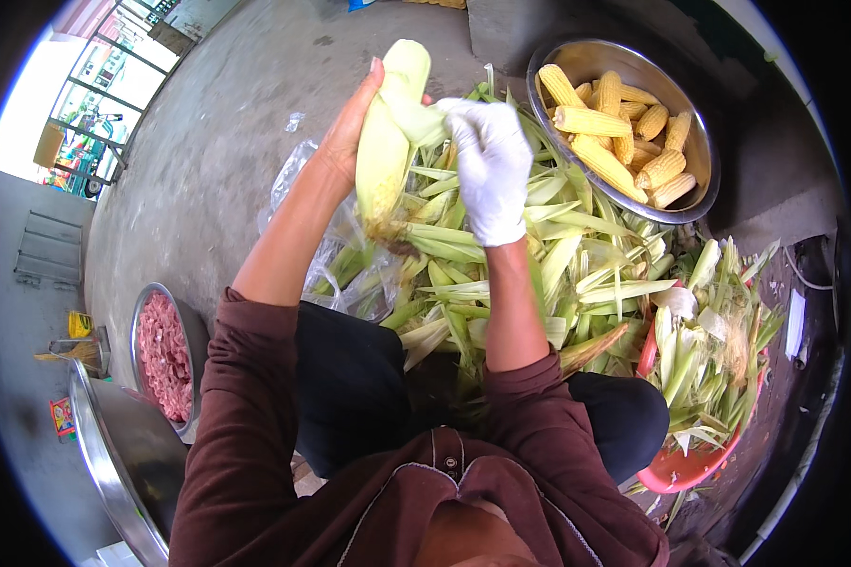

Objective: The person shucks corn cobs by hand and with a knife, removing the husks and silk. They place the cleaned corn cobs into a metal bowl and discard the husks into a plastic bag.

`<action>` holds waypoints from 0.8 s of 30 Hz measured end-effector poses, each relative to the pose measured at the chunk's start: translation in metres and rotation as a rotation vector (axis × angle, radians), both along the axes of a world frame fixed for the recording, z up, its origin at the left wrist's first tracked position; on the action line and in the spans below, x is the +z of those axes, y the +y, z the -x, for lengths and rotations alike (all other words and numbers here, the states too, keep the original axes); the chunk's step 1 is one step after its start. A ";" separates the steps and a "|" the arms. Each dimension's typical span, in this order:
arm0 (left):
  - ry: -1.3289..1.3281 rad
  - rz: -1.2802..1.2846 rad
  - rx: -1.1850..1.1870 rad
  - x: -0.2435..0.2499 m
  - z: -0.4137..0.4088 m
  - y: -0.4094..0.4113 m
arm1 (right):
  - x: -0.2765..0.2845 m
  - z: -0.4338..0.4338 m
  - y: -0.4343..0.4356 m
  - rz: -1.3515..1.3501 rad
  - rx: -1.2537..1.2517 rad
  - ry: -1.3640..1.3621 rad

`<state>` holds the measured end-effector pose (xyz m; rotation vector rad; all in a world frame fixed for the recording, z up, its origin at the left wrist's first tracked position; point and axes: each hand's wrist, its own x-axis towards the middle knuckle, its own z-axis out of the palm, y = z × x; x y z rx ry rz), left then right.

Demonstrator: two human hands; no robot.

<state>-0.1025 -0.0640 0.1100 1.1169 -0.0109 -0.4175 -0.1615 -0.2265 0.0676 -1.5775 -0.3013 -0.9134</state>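
Note:
My bare left hand (358, 117) holds an ear of corn in pale green husk (383, 156), its dark silk end pointing down. On my right hand (488, 159) is a white glove; its fingers pinch a husk leaf that is bent out from the ear's side. Under both hands spreads a large heap of green corn husks (567, 262). To the upper right, husked yellow cobs (596, 122) lie in a wide steel bowl (709, 186). My left palm is hidden behind the ear.
A red plastic basin (702, 476) heaped with husks stands at my right. Clear plastic bags (326, 262) lie on the concrete floor before me. At my left are a metal bowl of raw sliced meat (163, 354) and a big steel basin (117, 461).

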 end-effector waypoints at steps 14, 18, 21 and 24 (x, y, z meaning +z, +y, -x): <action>-0.027 -0.265 -0.253 -0.007 0.026 -0.003 | -0.033 -0.086 -0.110 -0.125 -0.439 0.145; -0.082 -0.216 -0.226 -0.010 0.019 0.048 | -0.005 -0.072 -0.189 -0.602 -0.518 0.131; -0.096 -0.126 0.033 -0.001 0.011 0.070 | 0.008 -0.052 -0.170 -0.103 -0.142 0.173; -0.086 -0.066 0.153 0.003 -0.003 0.048 | -0.019 -0.040 -0.138 0.414 0.211 0.550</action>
